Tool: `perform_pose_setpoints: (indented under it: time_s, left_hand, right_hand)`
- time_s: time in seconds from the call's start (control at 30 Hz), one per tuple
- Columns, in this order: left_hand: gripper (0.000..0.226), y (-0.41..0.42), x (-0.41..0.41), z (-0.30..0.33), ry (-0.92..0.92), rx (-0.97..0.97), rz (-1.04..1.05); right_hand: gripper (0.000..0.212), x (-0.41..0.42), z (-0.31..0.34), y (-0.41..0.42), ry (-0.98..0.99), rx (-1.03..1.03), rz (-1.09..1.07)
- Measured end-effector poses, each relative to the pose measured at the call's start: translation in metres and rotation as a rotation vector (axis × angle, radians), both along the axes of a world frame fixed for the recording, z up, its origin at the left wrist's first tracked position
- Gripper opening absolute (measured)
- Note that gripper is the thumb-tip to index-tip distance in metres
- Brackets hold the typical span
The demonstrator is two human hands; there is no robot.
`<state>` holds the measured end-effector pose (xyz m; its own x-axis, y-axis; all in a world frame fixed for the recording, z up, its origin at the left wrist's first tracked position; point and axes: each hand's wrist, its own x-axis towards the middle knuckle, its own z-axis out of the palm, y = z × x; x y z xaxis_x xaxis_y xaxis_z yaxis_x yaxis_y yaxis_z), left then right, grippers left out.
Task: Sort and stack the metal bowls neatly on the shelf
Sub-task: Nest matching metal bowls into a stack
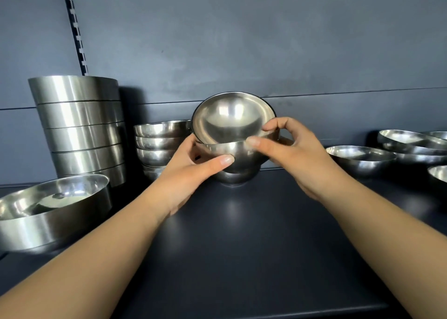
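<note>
A small round metal bowl [232, 120] is tilted toward me at the middle of the dark shelf [242, 234]. It rests in a short stack of similar bowls [238, 166]. My right hand [297, 154] pinches the tilted bowl's near rim between thumb and fingers. My left hand [191, 171] grips the left side of the stack below it, thumb across the front. Just behind and to the left stands another stack of small round bowls [157, 144].
A tall stack of straight-sided metal bowls [79, 125] stands at the far left, with one wide straight-sided bowl [53, 212] in front of it. Several shallow bowls [362, 159] lie loose on the right. A dark back panel closes off the shelf.
</note>
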<state>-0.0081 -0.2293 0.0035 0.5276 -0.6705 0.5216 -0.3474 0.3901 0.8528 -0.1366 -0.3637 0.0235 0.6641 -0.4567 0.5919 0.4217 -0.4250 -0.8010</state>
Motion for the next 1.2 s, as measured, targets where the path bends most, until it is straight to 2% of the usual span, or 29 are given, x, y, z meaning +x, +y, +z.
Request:
perform_pose_setpoints:
  time_s: [0.1, 0.23, 0.27, 0.4, 0.53, 0.63, 0.67, 0.73, 0.77, 0.87, 1.1, 1.2]
  left_hand:
    - [0.034, 0.004, -0.001, 0.002, -0.030, -0.013, -0.015]
    - [0.033, 0.008, -0.005, 0.001, 0.050, -0.021, -0.069]
    - [0.037, 0.008, -0.006, 0.001, 0.060, -0.005, -0.083]
    - [0.058, 0.010, -0.014, 0.000, 0.094, 0.070, -0.121]
    - [0.060, 0.011, -0.016, 0.000, 0.091, 0.090, -0.180]
    - [0.054, 0.013, -0.017, 0.002, 0.041, 0.063, -0.186]
    - [0.054, 0.014, -0.018, 0.003, 0.002, 0.056, -0.181]
    - [0.057, 0.016, -0.020, 0.005, -0.094, 0.055, -0.158]
    - [0.057, 0.016, -0.020, 0.006, -0.138, 0.058, -0.145]
    - [0.051, 0.015, -0.021, 0.006, -0.216, 0.059, -0.128]
    - [0.054, 0.013, -0.022, 0.005, -0.254, 0.087, -0.142]
    - [0.066, 0.012, -0.020, 0.003, -0.235, 0.093, -0.117]
  right_hand:
    - [0.030, -0.001, 0.006, -0.007, -0.008, 0.092, 0.076]
    - [0.032, -0.001, 0.008, -0.010, -0.029, 0.043, 0.029]
    - [0.034, -0.001, 0.007, -0.011, -0.027, 0.016, 0.024]
    - [0.065, -0.008, 0.003, -0.019, 0.026, -0.095, -0.007]
    - [0.064, -0.018, 0.007, -0.023, 0.088, -0.076, 0.125]
    - [0.072, -0.015, 0.008, -0.028, 0.117, -0.044, 0.131]
    - [0.066, -0.012, 0.007, -0.029, 0.120, -0.027, 0.114]
    - [0.023, -0.006, 0.006, -0.029, 0.103, 0.055, 0.105]
    - [0.009, -0.004, 0.007, -0.027, 0.092, 0.117, 0.090]
    - [0.024, -0.002, 0.011, -0.027, 0.036, 0.194, 0.007]
    - [0.019, -0.004, 0.014, -0.033, 0.098, 0.260, -0.065]
    - [0.018, -0.005, 0.015, -0.036, 0.116, 0.304, -0.118]
